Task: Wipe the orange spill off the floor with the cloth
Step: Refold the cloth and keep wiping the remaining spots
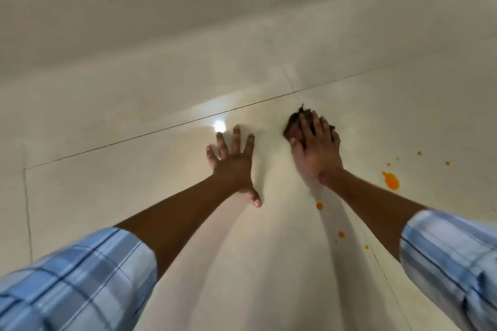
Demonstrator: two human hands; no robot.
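The pale tiled floor (134,196) fills nearly everything, with both plaid-sleeved arms stretched out over it. The left hand (234,161) lies flat on the tile with fingers spread wide and nothing under it, while the right hand (316,150) presses down on a dark cloth (294,122), bunched and blurred, fingers draped over it. The orange spill (391,181) sits off to the right of that wrist, with smaller drops scattered nearby.

Both hands (233,162) (316,149) outstretched, palms down
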